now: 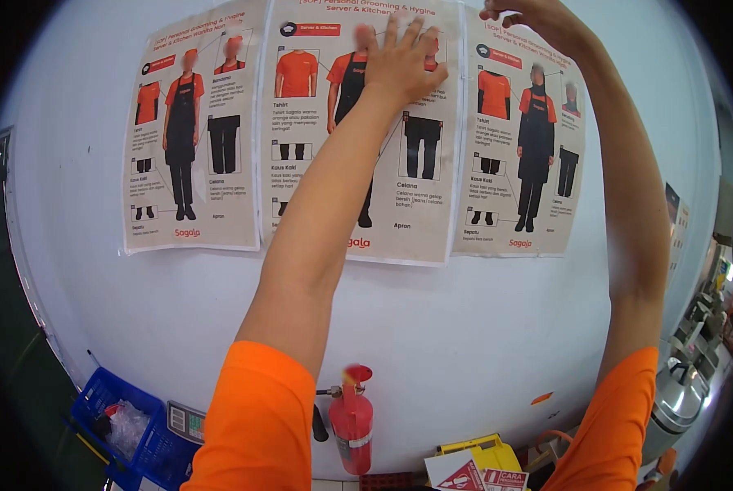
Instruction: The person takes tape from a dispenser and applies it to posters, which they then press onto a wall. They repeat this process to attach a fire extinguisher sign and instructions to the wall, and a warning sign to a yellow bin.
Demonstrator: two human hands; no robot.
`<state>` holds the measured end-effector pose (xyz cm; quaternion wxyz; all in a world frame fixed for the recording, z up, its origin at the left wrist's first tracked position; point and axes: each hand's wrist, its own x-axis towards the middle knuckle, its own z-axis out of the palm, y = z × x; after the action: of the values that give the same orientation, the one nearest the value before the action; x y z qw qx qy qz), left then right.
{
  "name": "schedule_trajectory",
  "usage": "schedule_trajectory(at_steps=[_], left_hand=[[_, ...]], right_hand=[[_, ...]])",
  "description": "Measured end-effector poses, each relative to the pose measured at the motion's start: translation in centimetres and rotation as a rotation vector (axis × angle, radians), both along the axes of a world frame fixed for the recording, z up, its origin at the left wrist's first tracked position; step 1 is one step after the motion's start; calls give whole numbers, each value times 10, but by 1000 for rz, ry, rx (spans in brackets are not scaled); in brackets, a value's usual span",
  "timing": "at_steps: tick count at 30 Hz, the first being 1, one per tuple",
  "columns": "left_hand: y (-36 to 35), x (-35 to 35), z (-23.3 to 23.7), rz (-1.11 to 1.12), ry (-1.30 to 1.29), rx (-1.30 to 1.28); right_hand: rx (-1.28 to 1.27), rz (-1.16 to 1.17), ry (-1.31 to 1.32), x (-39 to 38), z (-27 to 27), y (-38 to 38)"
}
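Note:
My left hand (403, 61) lies flat with spread fingers on the upper part of the middle poster (366, 245), hiding some of its pictures. The poster shows a person in an orange shirt and black apron. High at the top edge of the view, my right hand (534, 15) has its fingers bent together near the tops of the middle poster and the right poster (514, 204). Part of that hand is cut off, and whatever its fingertips hold cannot be made out. A similar left poster (194, 164) hangs beside the middle one.
Below the posters stands a red fire extinguisher (354, 430) against the white wall (464, 327). A blue basket (149, 450) with a plastic bag sits at lower left. At lower right are a yellow object (497, 458), red-and-white signs (456, 475) and a metal container (677, 397).

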<state>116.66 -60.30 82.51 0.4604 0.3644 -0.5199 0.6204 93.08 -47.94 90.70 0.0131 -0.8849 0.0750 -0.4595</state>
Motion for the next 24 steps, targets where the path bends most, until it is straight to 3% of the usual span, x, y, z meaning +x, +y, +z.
schedule_trajectory(at_steps=[2, 4, 6, 7, 10, 12, 14, 17, 24], left_hand=[[2, -7, 15, 9, -42, 25], [14, -15, 28, 17, -83, 52], [24, -20, 38, -228, -59, 142], [11, -17, 47, -254, -96, -22], [10, -19, 63, -280, -55, -46], [13, -20, 68, -378, -49, -10], [11, -23, 73, -486, 24, -45], [9, -25, 75, -462, 76, -48], [11, -25, 72, -444, 39, -44]], right_hand=[[-273, -404, 146, 9, 20, -13], [-316, -420, 143, 19, 17, -7], [-280, -204, 117, 24, 21, -10], [-242, -108, 96, 24, 23, -10], [-161, 28, 115, 22, 39, -22], [-172, -46, 142, 24, 54, -44], [-246, -269, 183, 28, 65, -68], [-346, -499, 194, 34, 86, -102], [-368, -527, 97, 37, 87, -109]])
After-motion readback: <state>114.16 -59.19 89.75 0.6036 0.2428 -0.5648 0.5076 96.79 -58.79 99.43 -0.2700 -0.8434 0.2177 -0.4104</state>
